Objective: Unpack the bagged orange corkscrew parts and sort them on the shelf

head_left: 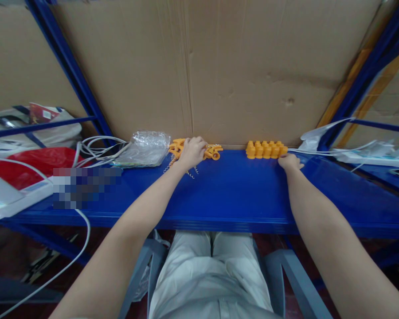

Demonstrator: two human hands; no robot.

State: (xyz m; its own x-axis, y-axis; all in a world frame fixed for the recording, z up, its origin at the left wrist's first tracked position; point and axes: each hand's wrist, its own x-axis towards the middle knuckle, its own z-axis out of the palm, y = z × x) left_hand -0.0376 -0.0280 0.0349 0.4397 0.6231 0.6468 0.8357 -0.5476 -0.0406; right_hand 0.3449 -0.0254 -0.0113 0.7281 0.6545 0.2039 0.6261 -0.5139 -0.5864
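At the back of the blue desk (239, 190), hard against the cardboard wall (219, 66), we close our left hand (193, 152) over a tangle of loose orange pieces (214, 153), fingers curled down on the heap. Well apart to the right stands a block of orange caps (266, 149), upright in rows. Our right hand (290, 162) touches its near corner, though we cannot tell whether that grip is closed on a cap. Thin metal springs (192, 173) lie beside the left wrist. In our judgement, lifting one piece cleanly, without dragging springs or nudging the rows, serves best. A plastic bag (146, 148) and white cables (96, 145) sit further left.
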